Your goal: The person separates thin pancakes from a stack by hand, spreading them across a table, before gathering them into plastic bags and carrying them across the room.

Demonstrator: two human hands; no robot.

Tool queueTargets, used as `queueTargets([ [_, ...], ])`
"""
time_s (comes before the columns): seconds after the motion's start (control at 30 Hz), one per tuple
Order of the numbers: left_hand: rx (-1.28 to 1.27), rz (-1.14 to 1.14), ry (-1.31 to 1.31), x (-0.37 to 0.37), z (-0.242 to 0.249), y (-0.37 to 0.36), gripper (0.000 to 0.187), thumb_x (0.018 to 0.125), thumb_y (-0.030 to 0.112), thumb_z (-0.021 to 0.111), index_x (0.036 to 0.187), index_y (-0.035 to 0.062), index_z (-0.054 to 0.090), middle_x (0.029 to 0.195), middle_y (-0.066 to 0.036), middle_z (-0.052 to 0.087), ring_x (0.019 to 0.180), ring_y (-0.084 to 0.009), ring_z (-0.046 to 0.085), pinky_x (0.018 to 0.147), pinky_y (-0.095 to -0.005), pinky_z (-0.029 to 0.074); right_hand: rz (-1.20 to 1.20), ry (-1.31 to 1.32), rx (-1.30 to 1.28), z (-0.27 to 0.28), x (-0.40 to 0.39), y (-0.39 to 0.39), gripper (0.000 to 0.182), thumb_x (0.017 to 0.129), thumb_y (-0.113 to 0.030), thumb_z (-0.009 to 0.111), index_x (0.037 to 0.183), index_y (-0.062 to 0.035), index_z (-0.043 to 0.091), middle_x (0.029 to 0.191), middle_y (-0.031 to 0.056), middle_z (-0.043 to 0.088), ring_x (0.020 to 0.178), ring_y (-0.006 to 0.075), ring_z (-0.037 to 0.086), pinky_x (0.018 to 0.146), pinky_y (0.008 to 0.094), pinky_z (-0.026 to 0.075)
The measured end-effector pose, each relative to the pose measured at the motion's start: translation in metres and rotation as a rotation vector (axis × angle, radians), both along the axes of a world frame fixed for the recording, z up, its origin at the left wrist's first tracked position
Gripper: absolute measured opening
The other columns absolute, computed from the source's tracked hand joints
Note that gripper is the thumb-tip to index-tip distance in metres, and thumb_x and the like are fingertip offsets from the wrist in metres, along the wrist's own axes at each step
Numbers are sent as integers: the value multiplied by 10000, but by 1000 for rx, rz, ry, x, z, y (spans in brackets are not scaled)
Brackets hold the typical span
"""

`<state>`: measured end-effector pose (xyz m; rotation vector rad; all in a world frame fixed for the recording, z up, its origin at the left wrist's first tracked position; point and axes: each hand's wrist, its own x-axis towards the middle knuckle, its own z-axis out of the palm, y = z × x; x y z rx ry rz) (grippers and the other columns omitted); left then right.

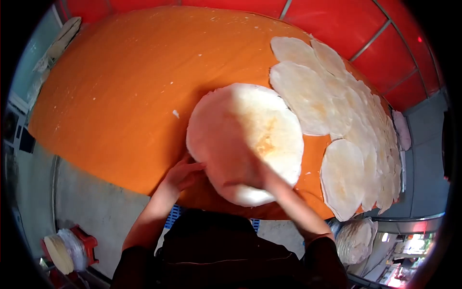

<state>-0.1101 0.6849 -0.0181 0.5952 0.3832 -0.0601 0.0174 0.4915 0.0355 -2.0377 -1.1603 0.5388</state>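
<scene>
A large round of thin flatbread, pale with browned patches, lies in front of me on the orange cloth, apparently on top of a stack. My left hand is at the lower left edge of this round, fingers apart and fingertips right at its rim. Across the near part of the bread reaches my right hand, low over its surface; its fingers are smeared by motion. Shadow from my arms and head darkens the left half of the bread.
Overlapping flatbreads cover the right side of the orange-covered table. Red tiled wall borders the far side. On the floor, a red stool holds a round pale stack at left; a plastic-wrapped stack stands at lower right.
</scene>
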Motion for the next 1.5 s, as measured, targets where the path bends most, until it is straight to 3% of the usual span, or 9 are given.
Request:
queueTargets([
  [0.63, 259, 41, -95, 10, 7, -15, 351, 711, 65, 563, 1050, -17, 531, 1045, -128, 570, 995, -222, 525, 834, -317, 411, -191, -285, -76, -42, -36, 46, 373, 710, -78, 510, 1077, -12, 493, 965, 247, 535, 882, 394, 528, 717, 403, 445],
  [0.73, 1446, 130, -468, -1, -79, 3, 349, 622, 76, 548, 962, 5, 588, 959, -155, 603, 909, -272, 557, 791, -325, 417, -259, -281, 111, -37, -16, 42, 361, 724, -66, 505, 1083, -27, 500, 988, 265, 515, 889, 415, 509, 730, 383, 444],
  [0.8, 1735, 250, -449, 1, -7, -7, 280, 619, 82, 528, 877, 8, 612, 755, -146, 612, 807, -313, 573, 764, -344, 417, -442, 31, 124, -6, 20, 17, 311, 772, -73, 514, 1074, -2, 496, 974, 181, 568, 851, 306, 556, 724, 339, 449],
  [0.9, 304, 226, -123, 8, 40, -2, 317, 792, 220, 475, 972, -24, 569, 1093, -165, 511, 1005, -220, 493, 897, -340, 375, -1019, 506, 637, 61, 71, -43, 230, 776, -99, 587, 943, 30, 497, 843, 125, 610, 783, 204, 580, 688, 307, 470],
  [1.07, 330, 153, 266, -19, 36, 116, 323, 704, 103, 601, 1001, -12, 551, 960, -116, 589, 904, -234, 561, 818, -354, 455, -1040, 260, 752, 102, 106, -215, 156, 762, -75, 582, 879, 29, 597, 726, 75, 616, 587, 127, 560, 534, 227, 455],
  [1.23, 184, 15, -36, -90, -15, 143, 471, 723, 161, 630, 1125, -7, 451, 1070, -117, 550, 1014, -251, 507, 929, -412, 373, -1103, -125, -145, -7, 83, -353, 133, 740, -212, 621, 794, -91, 616, 561, -18, 527, 514, 100, 486, 458, 298, 403],
  [1.27, 623, 91, -295, -93, 3, 112, 422, 771, 144, 599, 1136, 20, 429, 1015, -101, 563, 930, -223, 546, 814, -365, 457, -685, -992, -81, -58, 93, -372, 107, 734, -184, 584, 807, -116, 624, 574, 13, 551, 540, 164, 532, 504, 320, 438],
  [1.3, 924, -172, -38, -122, -57, 195, 616, 759, 171, 627, 1277, 24, 328, 1306, -217, 311, 1153, -275, 385, 926, -422, 365, -1280, -771, -519, -36, 66, -308, 35, 634, -126, 571, 641, -92, 579, 630, 94, 572, 614, 261, 557, 535, 365, 433],
  [1.5, 679, 94, 412, -54, 33, 113, 463, 751, 88, 579, 1182, 23, 424, 1131, -120, 491, 1033, -249, 467, 840, -390, 421, -460, -12, 432, -38, 14, 2, 413, 749, -212, 618, 1085, -17, 481, 1030, 82, 550, 907, 217, 529, 768, 346, 430],
])
